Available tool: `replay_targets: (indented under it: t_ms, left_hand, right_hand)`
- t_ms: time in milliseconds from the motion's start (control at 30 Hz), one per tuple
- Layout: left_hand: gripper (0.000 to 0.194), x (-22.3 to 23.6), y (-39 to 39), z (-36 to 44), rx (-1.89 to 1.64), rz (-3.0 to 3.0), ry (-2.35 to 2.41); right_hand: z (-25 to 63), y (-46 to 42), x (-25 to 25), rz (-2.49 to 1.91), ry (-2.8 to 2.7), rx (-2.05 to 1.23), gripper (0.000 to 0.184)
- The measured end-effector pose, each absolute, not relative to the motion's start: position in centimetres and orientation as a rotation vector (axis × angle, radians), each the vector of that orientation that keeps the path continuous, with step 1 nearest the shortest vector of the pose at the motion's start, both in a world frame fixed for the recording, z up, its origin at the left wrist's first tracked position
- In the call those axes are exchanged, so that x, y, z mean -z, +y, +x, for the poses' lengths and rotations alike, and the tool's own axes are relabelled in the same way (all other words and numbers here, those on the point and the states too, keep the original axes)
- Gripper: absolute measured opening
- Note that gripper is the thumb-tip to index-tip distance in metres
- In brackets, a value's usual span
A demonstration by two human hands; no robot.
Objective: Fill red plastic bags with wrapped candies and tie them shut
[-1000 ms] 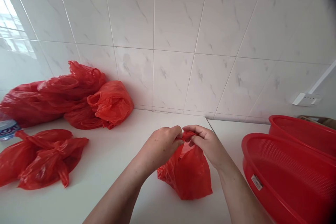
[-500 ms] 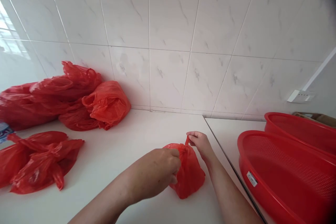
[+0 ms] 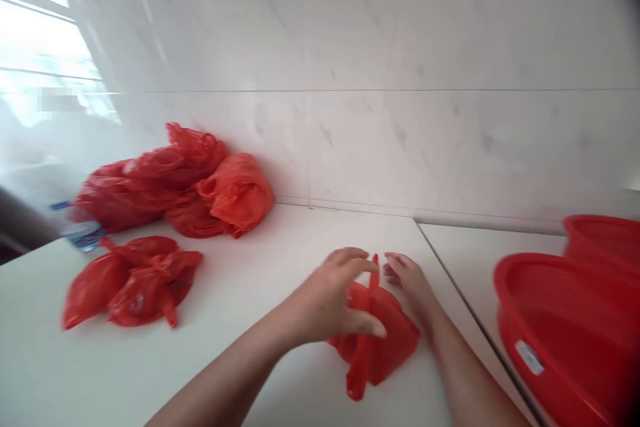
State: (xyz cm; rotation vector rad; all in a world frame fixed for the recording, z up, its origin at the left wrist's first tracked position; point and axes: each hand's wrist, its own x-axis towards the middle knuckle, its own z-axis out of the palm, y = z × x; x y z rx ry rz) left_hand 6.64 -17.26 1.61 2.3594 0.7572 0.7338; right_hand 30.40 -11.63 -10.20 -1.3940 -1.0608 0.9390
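Observation:
A small red plastic bag [image 3: 395, 343] lies on the white counter [image 3: 250, 320] in front of me. A twisted strip of it sticks up between my hands and trails down toward me. My left hand [image 3: 335, 300] hovers at the bag's left side with its fingers curved and apart, thumb against the plastic. Just beyond the bag's top, my right hand [image 3: 407, 277] has loosely stretched fingers touching the plastic. The picture is smeared by motion.
Two knotted red bags [image 3: 133, 280] lie at the left, and a heap of red bags [image 3: 175, 187] rests against the tiled wall with a water bottle [image 3: 83, 233] beside it. Two red mesh baskets [image 3: 565, 333] stand at the right.
Both hands have let go of the bag's pinched top and opened. The bag now lies flatter with a twisted strip hanging loose. The camera has swung to the left.

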Motion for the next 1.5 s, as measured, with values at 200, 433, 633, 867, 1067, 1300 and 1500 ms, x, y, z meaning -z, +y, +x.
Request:
replay_targets:
  t_ms: [200,433,633,867,1067,1300,1500]
  left_hand:
    - [0.081,3.8,-15.7,7.1,-0.127,2.779,0.813]
    - [0.034,4.4,-12.9,0.7,-0.280,2.641,1.373]
    - [0.043,1.7,-12.0,-8.3,-0.505,2.420,1.869]
    - [0.054,2.0,-12.1,-13.7,-0.541,2.354,2.408]
    - [0.059,5.6,-10.5,-7.4,-0.438,2.665,1.717]
    - [0.062,9.5,-6.7,4.2,-0.200,2.542,1.370]
    - [0.061,12.1,-4.6,6.1,-0.312,2.576,1.499]
  right_hand:
    - [32.3,-9.6,12.7,-1.463,-1.056,-1.052,0.047]
    - [32.0,-9.6,12.2,-1.588,-1.089,-0.997,0.049]
    - [30.9,-10.0,11.5,-1.614,-1.107,-0.927,0.045]
    - [29.6,-10.0,11.4,-1.458,-1.090,-0.887,0.032]
    - [29.2,-9.5,11.8,-1.482,-1.106,-0.831,0.022]
    - [29.4,-9.7,12.3,-1.498,-1.162,-0.760,0.017]
    - [29.4,-10.1,12.1,-1.527,-1.188,-0.748,0.019]
